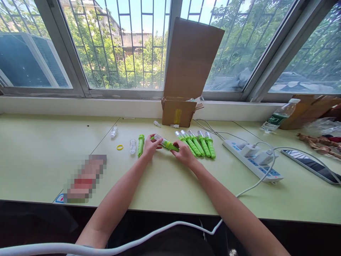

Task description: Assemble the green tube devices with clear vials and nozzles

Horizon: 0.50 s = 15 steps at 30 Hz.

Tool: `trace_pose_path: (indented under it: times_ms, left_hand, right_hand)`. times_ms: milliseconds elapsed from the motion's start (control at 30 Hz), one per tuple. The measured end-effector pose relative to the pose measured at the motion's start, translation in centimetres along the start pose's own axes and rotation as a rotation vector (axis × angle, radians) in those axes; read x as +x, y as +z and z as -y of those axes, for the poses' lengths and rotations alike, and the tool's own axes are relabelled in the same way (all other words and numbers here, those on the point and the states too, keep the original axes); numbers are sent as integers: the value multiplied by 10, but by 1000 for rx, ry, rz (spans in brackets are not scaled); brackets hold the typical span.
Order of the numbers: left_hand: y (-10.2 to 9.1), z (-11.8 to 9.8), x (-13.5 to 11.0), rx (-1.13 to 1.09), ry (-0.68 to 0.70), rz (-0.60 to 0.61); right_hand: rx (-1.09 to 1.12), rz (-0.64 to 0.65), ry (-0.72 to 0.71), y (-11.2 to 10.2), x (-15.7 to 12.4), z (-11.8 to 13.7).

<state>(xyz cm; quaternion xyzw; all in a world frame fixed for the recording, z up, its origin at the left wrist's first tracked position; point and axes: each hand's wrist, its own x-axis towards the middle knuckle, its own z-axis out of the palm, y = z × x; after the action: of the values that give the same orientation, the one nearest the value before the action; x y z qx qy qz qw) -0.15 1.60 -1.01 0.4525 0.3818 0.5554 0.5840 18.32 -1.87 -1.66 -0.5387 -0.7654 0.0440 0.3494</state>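
Observation:
Between both hands lies a slim green plastic tube with a clear front part (166,143), tilted down to the right. The fingers of my left hand (151,147) are closed on its clear end. My right hand (183,153) grips its green end. Just left of my left hand is another green tube (141,146), without a clear part. Beside that stands a clear plastic cap (132,146). Farther left are a yellow ring (119,147) and a second clear piece (114,132). To the right of my hands, several green tubes with clear tops (196,145) lie in a row.
A cardboard box (176,112) with its flap raised stands by the window, two small white pieces (157,123) near it. On the right are a power strip (253,161) with plugs and cables, a phone (310,165) and a water bottle (279,115). A white cable crosses the table's front edge.

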Motion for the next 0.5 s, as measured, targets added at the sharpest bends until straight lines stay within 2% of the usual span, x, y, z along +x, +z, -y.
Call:
trace_pose_path:
  times_ms: [267,500]
  left_hand:
    - [1,-3,-2,-31,6,-21]
    - [-1,-4,0,-42,25,-44]
  right_hand:
    - [-41,8,27,-6,-1,1]
    - [12,-35,-42,-5,1,1]
